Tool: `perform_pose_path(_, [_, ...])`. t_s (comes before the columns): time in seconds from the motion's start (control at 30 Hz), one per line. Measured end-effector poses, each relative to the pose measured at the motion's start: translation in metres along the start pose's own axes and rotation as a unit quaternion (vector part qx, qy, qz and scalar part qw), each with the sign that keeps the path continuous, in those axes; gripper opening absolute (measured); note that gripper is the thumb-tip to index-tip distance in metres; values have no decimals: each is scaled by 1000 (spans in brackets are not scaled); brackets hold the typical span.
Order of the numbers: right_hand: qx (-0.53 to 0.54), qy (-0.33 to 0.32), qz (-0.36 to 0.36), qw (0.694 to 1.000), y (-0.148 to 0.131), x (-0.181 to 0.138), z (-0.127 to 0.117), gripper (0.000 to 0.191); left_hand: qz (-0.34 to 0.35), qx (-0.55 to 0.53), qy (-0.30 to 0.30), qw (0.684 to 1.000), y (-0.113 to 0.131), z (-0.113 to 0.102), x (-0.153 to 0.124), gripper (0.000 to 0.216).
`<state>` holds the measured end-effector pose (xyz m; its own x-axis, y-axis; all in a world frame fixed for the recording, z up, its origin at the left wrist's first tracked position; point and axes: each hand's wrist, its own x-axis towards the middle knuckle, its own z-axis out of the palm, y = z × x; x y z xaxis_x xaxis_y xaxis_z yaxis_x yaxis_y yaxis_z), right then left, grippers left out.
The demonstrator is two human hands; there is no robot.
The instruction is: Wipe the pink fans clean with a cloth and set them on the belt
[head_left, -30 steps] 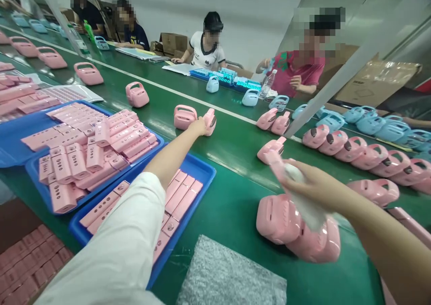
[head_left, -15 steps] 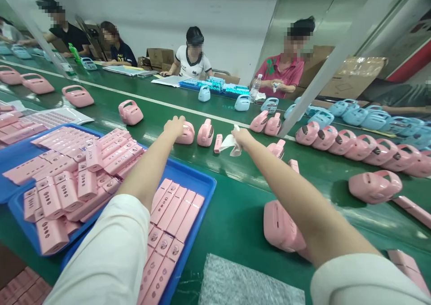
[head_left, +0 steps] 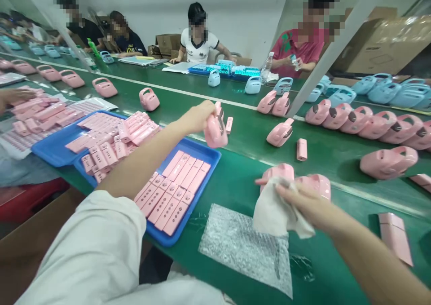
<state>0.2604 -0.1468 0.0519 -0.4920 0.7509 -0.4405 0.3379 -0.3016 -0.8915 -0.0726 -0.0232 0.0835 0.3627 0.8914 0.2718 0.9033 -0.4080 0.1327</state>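
Observation:
My left hand [head_left: 203,115], seen from its back, is closed on a pink plastic housing with a loop handle [head_left: 216,133]. A small pink bar [head_left: 229,125] lies just beyond it. My right hand [head_left: 298,199] grips a crumpled white cloth [head_left: 272,206], which hangs over the green table. Behind the cloth, two more pink housings sit side by side, a partly covered one [head_left: 279,171] and another [head_left: 319,184]. A bubble-wrap sheet [head_left: 242,246] lies below the cloth, nearer to me.
Blue trays hold pink bars, one tray [head_left: 215,154] beneath my left forearm. Pink housings [head_left: 360,118] line the right side, with blue ones [head_left: 373,87] behind. A white post [head_left: 314,71] rises from the table. Co-workers [head_left: 198,44] sit opposite; another person's hand [head_left: 13,97] is far left.
My left hand has gripped a pink housing and brought it nearer. My right hand has drawn back to the right with the cloth, beside the two near housings. The view has shifted.

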Motion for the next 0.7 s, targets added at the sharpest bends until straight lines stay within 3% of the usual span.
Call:
perform_pose_path(0.07, [4,-47,12,999,33,-5,19,74,102,-65,-35,992,32,12,-7,28])
perform_pose_path(0.17, [59,-46,9,997,71,1,43,71,183,-102,-109,972,75,40,-20,31])
perform_pose_path(0.3, [167,5,3,986,103,11,56,67,194,-99,-154,964,112,67,-33,39])
perform_pose_path(0.4, [220,21,6,975,114,14,55,64,184,-99,-166,964,119,64,-39,51])
perform_pose_path(0.47, [245,14,13,969,118,15,51,64,126,-114,-160,972,113,51,-45,64])
perform_pose_path(0.53, [272,6,17,962,119,16,47,66,-10,-129,-142,981,96,35,-55,66])
perform_pose_path(0.6, [289,-2,17,957,118,16,45,69,-169,-121,-125,970,73,23,-71,58])
perform_pose_path(0.7, [288,-19,20,957,118,17,43,73,-293,-107,-114,943,38,20,-103,43])
